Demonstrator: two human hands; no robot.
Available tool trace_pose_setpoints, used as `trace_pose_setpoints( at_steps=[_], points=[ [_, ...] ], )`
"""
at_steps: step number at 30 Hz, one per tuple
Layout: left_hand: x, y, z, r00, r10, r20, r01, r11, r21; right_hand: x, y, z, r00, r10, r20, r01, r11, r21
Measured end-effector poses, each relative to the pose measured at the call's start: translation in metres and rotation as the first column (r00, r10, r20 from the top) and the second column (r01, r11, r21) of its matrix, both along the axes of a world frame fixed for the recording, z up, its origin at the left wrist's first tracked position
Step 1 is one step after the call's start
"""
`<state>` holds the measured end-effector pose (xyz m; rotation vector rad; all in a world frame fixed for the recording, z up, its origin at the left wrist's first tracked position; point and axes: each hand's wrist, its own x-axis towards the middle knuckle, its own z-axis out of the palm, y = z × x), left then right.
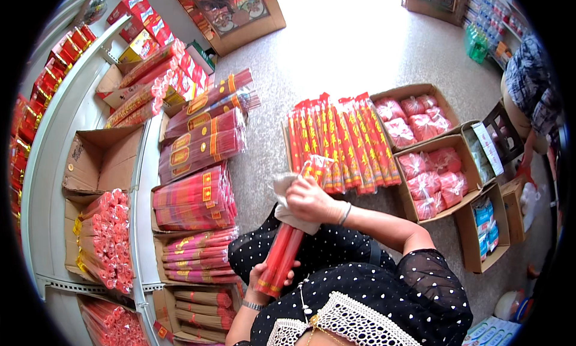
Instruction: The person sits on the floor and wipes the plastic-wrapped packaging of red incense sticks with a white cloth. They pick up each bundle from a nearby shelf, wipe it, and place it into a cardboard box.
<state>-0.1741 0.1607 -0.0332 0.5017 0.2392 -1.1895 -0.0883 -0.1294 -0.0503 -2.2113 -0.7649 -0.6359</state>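
A long plastic-wrapped pack of red sticks, perhaps candles (282, 256), lies aslant in front of my torso. My left hand (258, 274) grips its lower end, with the fingers wrapped around from beneath. Farther up, my right hand (310, 200) presses a pale grey-white cloth (297, 218) against the pack. The cloth wraps partly around it and hides its middle. Clear film and yellow print show at the pack's upper end (317, 166), just beyond my right fingers. Similar red packs with yellow characters (339, 139) lie side by side right behind it.
Open cartons (434, 215) with pink bagged bundles stand to the right, beside a carton of blue packets (486, 229). Shelves (146, 170) at left carry incense bundles (202, 148) and an empty carton (105, 159). Another person (531, 76) bends at the far right.
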Motion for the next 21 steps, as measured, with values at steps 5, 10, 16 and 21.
trace_pose_setpoints(
  at_steps=[5, 10, 16, 21],
  points=[
    [-0.002, 0.008, 0.001, 0.999, 0.03, -0.043, -0.031, 0.999, -0.021, -0.028, 0.005, 0.02, 1.0, -0.015, -0.013, 0.011, 0.973, -0.232],
    [0.003, 0.003, -0.001, 0.997, 0.049, 0.06, -0.046, 0.998, -0.039, -0.027, -0.007, 0.029, 0.986, 0.084, -0.146, -0.135, 0.909, -0.395],
    [0.002, 0.001, 0.009, 0.988, 0.046, 0.147, -0.038, 0.998, -0.057, -0.01, -0.024, 0.014, 0.941, 0.233, -0.245, -0.286, 0.936, -0.206],
    [0.003, 0.002, 0.005, 0.993, 0.067, 0.099, -0.062, 0.996, -0.059, -0.017, -0.02, 0.03, 0.99, 0.092, -0.108, -0.111, 0.976, -0.186]
  ],
)
